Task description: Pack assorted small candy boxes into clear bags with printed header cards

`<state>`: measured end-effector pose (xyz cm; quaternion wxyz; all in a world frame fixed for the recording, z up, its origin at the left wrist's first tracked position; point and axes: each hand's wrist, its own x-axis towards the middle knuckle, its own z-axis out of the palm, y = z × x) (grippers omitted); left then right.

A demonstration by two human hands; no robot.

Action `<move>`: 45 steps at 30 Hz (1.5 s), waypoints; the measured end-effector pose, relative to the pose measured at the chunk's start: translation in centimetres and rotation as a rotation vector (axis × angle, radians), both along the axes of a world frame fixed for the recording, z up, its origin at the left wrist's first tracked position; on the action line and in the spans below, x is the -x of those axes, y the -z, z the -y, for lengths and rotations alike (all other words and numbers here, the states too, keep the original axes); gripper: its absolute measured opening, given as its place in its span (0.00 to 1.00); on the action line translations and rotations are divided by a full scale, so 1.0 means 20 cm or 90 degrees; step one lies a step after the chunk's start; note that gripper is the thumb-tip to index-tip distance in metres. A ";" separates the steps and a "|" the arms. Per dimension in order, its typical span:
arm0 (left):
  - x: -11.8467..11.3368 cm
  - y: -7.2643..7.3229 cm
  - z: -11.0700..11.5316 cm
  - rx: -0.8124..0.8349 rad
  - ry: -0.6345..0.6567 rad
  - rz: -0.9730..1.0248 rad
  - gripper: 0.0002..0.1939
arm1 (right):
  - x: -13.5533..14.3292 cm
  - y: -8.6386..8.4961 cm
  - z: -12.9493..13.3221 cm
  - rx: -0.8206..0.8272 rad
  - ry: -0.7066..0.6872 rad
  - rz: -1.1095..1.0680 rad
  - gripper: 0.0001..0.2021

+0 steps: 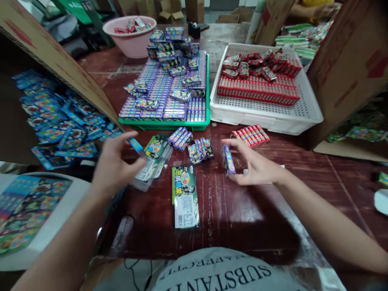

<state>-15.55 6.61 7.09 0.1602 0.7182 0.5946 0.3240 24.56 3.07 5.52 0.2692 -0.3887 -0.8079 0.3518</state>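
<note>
My left hand (118, 161) pinches a small blue box (137, 146) between thumb and fingers, above a stack of green printed plastic bags (154, 155). In my right hand (253, 163) a small purple box (228, 160) is held upright between thumb and fingertips. One more green bag (185, 196) with a white barcode label lies flat between my hands. Behind it are two small groups of purple boxes (200, 150) on the table. Beyond my right hand lies a row of red boxes (251, 135).
A green tray (207, 93) of purple boxes and a white perforated tray (263, 117) of red boxes stand behind. Blue packs (66, 121) fill a carton at left. A pink basin (130, 40) stands at the back. Cardboard walls (348, 72) flank both sides. A person works at back right.
</note>
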 end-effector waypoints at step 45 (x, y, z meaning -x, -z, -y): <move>-1.16 0.35 0.70 0.046 0.440 -0.303 0.41 | -0.04 0.33 0.86 0.010 0.412 0.465 0.18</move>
